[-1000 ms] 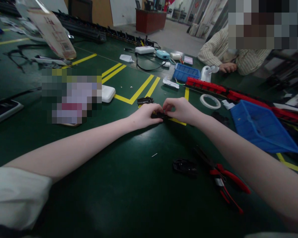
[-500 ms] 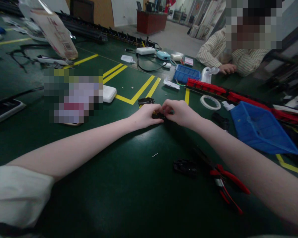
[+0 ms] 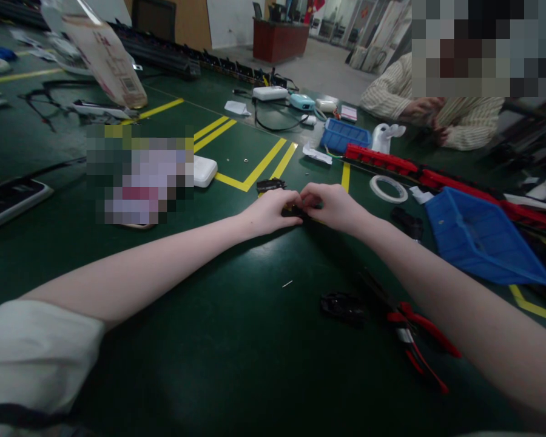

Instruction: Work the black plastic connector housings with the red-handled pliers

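My left hand (image 3: 276, 208) and my right hand (image 3: 328, 202) meet at the middle of the green table, fingers curled. Between them is a small black part with some yellow (image 3: 292, 210), mostly hidden by the fingers. The left fingers and thumb close round it, while the right fingertips pinch at its right end. Just behind the left hand lies another small black part (image 3: 272, 185). Nearer to me are a thin metal pin (image 3: 287, 284), a black plastic housing (image 3: 343, 307) and red-handled pliers (image 3: 407, 331), the pliers beneath my right forearm.
To the right stand a blue bin (image 3: 485, 240), a tape roll (image 3: 389, 189) and a long red strip (image 3: 394, 164). At left are a blurred-out phone (image 3: 141, 188), a white case (image 3: 204, 171) and a bottle (image 3: 111, 64). Across the table sits a person in a striped shirt (image 3: 389, 88).
My hands stay together on the black part, with barely any change in the fingers. The view has shifted slightly. The person opposite has raised their hands and brought them together.
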Demonstrator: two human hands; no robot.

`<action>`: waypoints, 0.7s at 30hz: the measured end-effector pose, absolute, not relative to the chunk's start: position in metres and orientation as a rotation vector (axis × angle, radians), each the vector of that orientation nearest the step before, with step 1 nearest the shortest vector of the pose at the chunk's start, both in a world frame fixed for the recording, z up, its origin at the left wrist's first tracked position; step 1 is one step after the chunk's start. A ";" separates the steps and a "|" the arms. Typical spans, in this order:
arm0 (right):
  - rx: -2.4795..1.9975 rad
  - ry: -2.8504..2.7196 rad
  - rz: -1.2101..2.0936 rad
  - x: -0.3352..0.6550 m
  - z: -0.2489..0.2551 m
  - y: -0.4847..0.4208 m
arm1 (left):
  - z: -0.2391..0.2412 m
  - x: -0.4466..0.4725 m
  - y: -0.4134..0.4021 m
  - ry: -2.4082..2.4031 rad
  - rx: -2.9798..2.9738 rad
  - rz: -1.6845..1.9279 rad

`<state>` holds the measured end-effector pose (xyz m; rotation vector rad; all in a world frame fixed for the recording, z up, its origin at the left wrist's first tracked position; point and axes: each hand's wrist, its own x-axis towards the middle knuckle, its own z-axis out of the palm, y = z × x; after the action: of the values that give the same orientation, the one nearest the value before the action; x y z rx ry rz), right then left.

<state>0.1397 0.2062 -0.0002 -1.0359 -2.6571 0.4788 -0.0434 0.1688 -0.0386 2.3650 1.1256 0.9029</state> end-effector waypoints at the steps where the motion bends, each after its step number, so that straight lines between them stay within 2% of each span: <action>1: -1.044 -2.666 0.460 0.140 0.000 0.206 | -0.038 -0.043 0.169 1.122 2.364 0.902; 8: -1.073 -2.776 0.316 0.143 0.004 0.209 | -0.035 -0.043 0.166 1.105 2.317 0.904; 15: -0.912 -2.849 0.214 0.154 0.011 0.203 | -0.031 -0.044 0.159 1.034 2.242 0.917; 21: -0.977 -2.734 0.314 0.161 0.014 0.197 | -0.033 -0.045 0.158 1.011 2.146 0.885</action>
<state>0.1614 0.1969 0.0137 -0.9770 -2.7342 0.3143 -0.0452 0.1582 -0.0327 2.1463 1.0111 0.8852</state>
